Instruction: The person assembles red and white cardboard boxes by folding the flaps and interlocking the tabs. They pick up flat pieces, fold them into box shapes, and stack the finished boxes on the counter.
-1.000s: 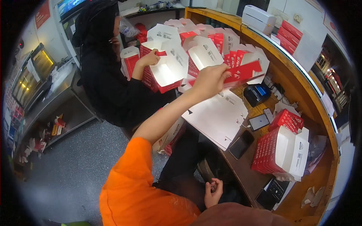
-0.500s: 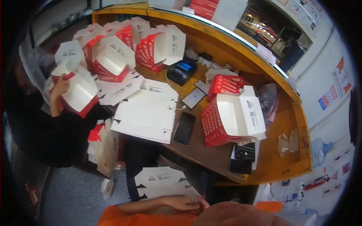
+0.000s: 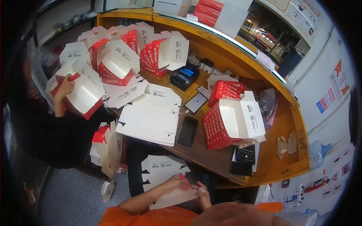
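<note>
A flat white carton blank [image 3: 163, 169] lies across my lap, with dark notches along its edges. My left hand [image 3: 174, 184] has its fingers closed on the blank's edge, where a small red part shows beside them. My right hand [image 3: 204, 196] is at the blank's right end, fingers bent around a small white tab [image 3: 202, 190]. Between the two hands the near panel [image 3: 173, 199] of the blank is bent up. A pile of flat carton blanks [image 3: 151, 115] is on the table just beyond.
Nested red-and-white cartons [image 3: 228, 120] stand at right, beside phones [image 3: 186, 132] and a black card-reader-like device [image 3: 184, 75]. More folded cartons [image 3: 117, 66] fill the far left. A co-worker's hand [image 3: 64, 90] grips a carton there. A yellow wooden ledge [image 3: 241, 45] borders the table.
The blank on my lap has lifted and bent along its near side. My hands have moved up and apart, the left one higher on it. The co-worker's hand stays on its carton.
</note>
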`<state>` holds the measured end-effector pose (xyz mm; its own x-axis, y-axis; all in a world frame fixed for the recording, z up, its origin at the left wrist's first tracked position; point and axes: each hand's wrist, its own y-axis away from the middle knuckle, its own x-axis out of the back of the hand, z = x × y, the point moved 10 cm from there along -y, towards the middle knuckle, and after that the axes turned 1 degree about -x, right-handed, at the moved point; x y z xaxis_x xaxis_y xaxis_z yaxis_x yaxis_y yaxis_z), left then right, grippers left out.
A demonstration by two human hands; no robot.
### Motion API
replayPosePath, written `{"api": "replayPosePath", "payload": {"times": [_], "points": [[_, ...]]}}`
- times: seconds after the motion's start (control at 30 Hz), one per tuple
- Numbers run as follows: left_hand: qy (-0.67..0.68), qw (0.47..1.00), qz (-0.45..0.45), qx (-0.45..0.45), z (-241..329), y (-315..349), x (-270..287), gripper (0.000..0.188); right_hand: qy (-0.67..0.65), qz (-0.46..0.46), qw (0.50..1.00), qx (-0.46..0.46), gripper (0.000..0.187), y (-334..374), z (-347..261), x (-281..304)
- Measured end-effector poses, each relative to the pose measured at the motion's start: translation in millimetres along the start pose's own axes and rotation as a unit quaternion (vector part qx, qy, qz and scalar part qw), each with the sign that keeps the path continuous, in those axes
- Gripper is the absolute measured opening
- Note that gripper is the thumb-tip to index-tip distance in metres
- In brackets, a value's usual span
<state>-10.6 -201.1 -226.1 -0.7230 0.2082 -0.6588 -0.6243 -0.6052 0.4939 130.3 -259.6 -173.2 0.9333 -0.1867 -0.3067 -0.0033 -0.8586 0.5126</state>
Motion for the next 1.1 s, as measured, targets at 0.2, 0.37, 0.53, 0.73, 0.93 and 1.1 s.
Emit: {"api": "replayPosePath", "payload": {"times": [0.2, 0.37, 0.53, 0.73, 0.93, 1.1], "points": [[-0.008, 0.997, 0.034, -0.072, 10.3, 0.2, 13.7, 0.029, 0.266, 0.099, 0.949, 0.136, 0.047, -7.7, -52.6, 10.6], [-0.046, 0.991, 0.071, -0.104, 20.8, -10.6, 11.9, 0.021, 0.144, 0.119, 0.964, 0.191, 0.027, 2.8, -55.3, -2.5], [-0.151, 0.986, 0.040, -0.059, -8.0, -32.7, 7.2, 0.013, 0.459, 0.068, 0.854, 0.236, 0.019, 1.3, -70.6, -36.6], [-0.260, 0.956, 0.038, -0.133, 0.4, -25.1, 3.1, 0.019, 0.503, 0.083, 0.813, 0.282, 0.025, -28.3, -58.8, -39.7], [-0.269, 0.924, -0.232, -0.141, 55.4, 29.8, -30.0, 0.054, 0.232, 0.064, 0.962, 0.132, 0.038, -104.3, -7.5, 21.8], [-0.552, 0.788, -0.239, -0.132, 107.1, 91.9, -27.1, 0.069, 0.040, -0.006, 0.997, -0.071, 0.045, -133.9, -0.7, 41.6]]}}
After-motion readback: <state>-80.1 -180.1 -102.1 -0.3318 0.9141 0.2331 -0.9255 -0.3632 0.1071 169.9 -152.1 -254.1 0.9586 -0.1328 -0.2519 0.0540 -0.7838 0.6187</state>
